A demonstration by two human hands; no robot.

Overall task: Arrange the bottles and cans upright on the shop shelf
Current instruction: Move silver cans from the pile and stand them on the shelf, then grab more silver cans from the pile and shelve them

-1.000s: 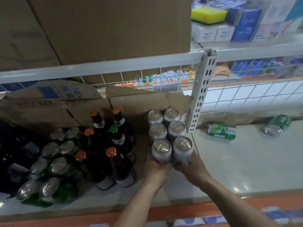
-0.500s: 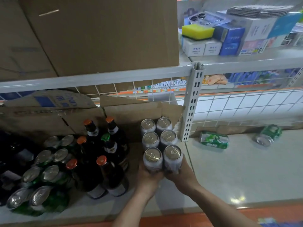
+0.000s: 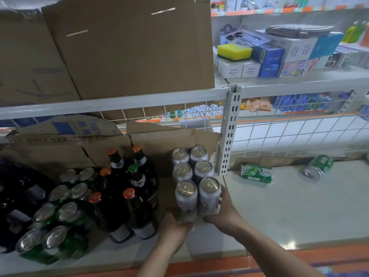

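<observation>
Fingers (image 3: 223, 197) of both hands are curled around the near end of a block of six silver cans (image 3: 194, 172), grasping it. The left hand (image 3: 173, 226) grips low on the front left can, and the right hand (image 3: 223, 214) wraps the side of the front right can. The block stands upright in two columns of three, tops facing up, at the right end of the left bay of the shelf (image 3: 299, 212). It is just beside the white slotted post (image 3: 229, 132) that divides the bays. Whether its base rests on the shelf or is held just off it cannot be told, since the hands cover the bottom edge.

Just left of the block stands a cluster of brown bottles (image 3: 137, 208), upright, most with orange caps and one with a green cap. Further left, green cans with silver tops (image 3: 60, 216) stand packed together, and dark bottles (image 3: 12, 198) fill the far left corner. Torn cardboard (image 3: 60, 140) leans against the wire back behind all of these.

In the right bay, well apart from the block, a fallen green can (image 3: 256, 173) lies on its side near the post. A second fallen can (image 3: 318, 166) lies further right, close to the back.

On the level above sit large cardboard boxes (image 3: 129, 47) at the left. To the right of them a yellow sponge (image 3: 234, 50) rests on small white boxes (image 3: 239, 69), beside blue boxes (image 3: 268, 56)
</observation>
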